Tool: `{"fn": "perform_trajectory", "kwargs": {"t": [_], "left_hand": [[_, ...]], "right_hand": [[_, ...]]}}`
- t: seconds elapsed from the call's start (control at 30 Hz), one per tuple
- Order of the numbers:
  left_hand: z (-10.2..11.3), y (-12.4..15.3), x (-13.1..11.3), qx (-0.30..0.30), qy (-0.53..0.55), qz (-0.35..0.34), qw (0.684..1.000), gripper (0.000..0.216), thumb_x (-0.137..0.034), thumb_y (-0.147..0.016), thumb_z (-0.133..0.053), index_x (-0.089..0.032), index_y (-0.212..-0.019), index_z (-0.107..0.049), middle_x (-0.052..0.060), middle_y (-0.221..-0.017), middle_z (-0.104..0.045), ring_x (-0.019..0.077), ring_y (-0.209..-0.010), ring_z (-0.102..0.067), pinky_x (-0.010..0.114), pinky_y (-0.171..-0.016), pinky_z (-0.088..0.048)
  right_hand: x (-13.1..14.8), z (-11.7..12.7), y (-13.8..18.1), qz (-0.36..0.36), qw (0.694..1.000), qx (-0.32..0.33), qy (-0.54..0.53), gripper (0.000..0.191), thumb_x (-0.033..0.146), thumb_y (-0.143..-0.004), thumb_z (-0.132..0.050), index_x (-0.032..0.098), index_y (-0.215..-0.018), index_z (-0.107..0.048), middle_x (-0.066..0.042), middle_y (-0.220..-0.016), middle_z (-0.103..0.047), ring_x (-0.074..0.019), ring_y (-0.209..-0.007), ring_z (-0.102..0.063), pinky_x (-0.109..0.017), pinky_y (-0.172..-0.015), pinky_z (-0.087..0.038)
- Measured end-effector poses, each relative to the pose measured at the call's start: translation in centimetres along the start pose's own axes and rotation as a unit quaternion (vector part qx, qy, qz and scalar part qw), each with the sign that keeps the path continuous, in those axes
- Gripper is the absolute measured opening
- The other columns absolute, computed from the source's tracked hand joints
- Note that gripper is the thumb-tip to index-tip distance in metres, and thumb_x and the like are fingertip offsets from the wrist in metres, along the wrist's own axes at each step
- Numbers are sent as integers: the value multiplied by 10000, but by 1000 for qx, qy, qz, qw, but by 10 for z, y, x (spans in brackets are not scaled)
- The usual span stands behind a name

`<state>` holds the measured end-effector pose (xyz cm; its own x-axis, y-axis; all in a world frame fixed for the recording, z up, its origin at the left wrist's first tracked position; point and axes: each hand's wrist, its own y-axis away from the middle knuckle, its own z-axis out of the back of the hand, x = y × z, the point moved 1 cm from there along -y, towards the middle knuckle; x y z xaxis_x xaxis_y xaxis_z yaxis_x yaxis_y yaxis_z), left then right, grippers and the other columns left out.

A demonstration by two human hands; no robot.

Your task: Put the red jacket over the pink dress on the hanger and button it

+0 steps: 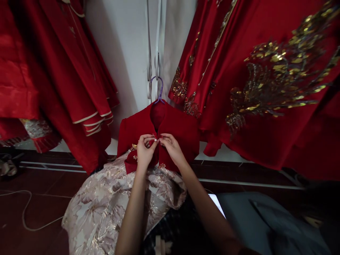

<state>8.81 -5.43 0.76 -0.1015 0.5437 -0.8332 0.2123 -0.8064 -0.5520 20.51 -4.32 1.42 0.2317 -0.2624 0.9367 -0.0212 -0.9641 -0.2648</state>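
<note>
Fabric looked soft and light: red jacket hung on a purple hanger, centre frame, left hand and right hand each pinching a front edge by its pearl button, likely the best hold.

Person's own body, as seen: left hand and right hand, both bare. The slim left forearm and right forearm are uncovered down to the lower frame edge. Low between them is a dark, finely checked cloth garment with a pale mark, apparently worn. Nail detail is too small to tell.
</note>
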Motion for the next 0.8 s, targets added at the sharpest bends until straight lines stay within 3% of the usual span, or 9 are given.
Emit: {"fn": "perform_trajectory", "kwargs": {"t": [0.1,0.3,0.57,0.8], "left_hand": [[3,1,-5,9,-54,-3,998,162,-322,-767,-597,-186,-854,-583,40,-845,-657,147,-795,-625,268,-724,-493],[6,5,-19,20,-177,-63,982,126,-243,-803,-549,-225,-922,-584,20,-907,-672,158,-828,-630,287,-777,-479],[11,9,-35,95,-246,-126,956,196,-161,-836,-463,-246,-991,-547,48,-987,-632,190,-937,-607,326,-864,-451],[12,5,-29,81,-212,-91,970,161,-174,-833,-481,-251,-968,-523,20,-975,-653,169,-892,-620,304,-829,-466]], "right_hand": [[1,6,-1,-1,999,32,-10,297,330,-632,-706,223,-887,-599,-6,-829,-625,-123,-747,-593,-286,-766,-490],[19,15,3,47,994,96,23,264,319,-678,-698,210,-907,-623,-6,-816,-640,-119,-743,-610,-292,-789,-495],[21,9,3,110,989,76,65,249,344,-702,-682,220,-907,-616,-22,-867,-634,-134,-776,-602,-297,-775,-517],[25,14,4,108,989,72,70,231,332,-690,-691,218,-880,-622,-21,-834,-635,-134,-746,-599,-305,-761,-522]]}}
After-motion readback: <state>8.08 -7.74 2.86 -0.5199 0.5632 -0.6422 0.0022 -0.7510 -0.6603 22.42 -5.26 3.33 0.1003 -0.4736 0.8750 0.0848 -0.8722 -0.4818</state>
